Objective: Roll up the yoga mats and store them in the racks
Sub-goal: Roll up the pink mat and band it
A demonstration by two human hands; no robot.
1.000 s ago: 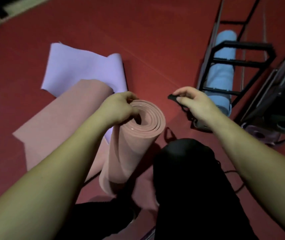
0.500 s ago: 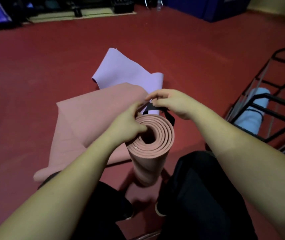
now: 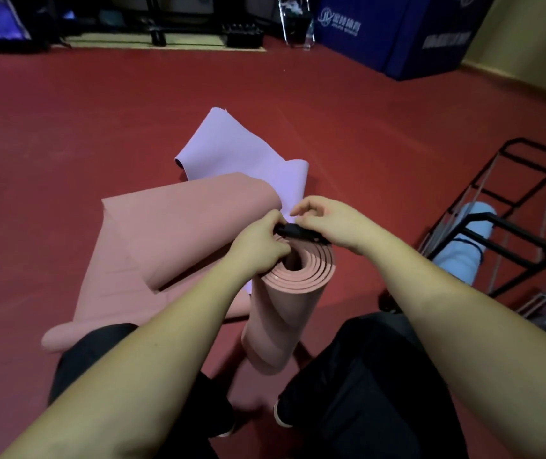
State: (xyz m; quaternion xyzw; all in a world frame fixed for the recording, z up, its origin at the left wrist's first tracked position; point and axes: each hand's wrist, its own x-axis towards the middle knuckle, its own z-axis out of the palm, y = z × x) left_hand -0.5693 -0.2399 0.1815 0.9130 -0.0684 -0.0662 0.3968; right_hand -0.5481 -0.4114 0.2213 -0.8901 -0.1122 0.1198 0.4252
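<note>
**Q:** Which step are you on?

**A:** Judged from the layout: securing step. You hold the rolled pink mat (image 3: 285,293) upright between your knees, spiral end up. Your left hand (image 3: 258,246) has its fingers curled over the roll's top rim and also pinches one end of the black strap (image 3: 298,232). Your right hand (image 3: 334,226) holds the strap's other end, thumb and fingers closed on it, index finger lifted free. Strap lies across the far edge of the roll's top, touching it. Not yet around the roll.

**Q:** Next move req'd?

**A:** Prob. open the strap loop and slip it down over the roll w/o releasing the rim; if the left-hand grip slackens, the coil may spring loose. Then carry to the rack (image 3: 510,233), right of your right hand.

**Q:** Condition of the roll?

**A:** Tight, layers even, approx. concentric at the top. Outer wrap shows a diagonal seam down the side, so the lower end may be slightly telescoped. Cannot tell for sure.

**Q:** Remaining items?

**A:** Just beyond your left hand: unrolled pink mat (image 3: 172,233), loosely folded on the red floor (image 3: 66,127). Beyond both hands: lilac mat (image 3: 232,147), part curled, partly under the pink one. Blue rolled mat (image 3: 464,246) already sits in the rack. Far side: blue crash pads (image 3: 397,31), other gear too dark to ID.
</note>
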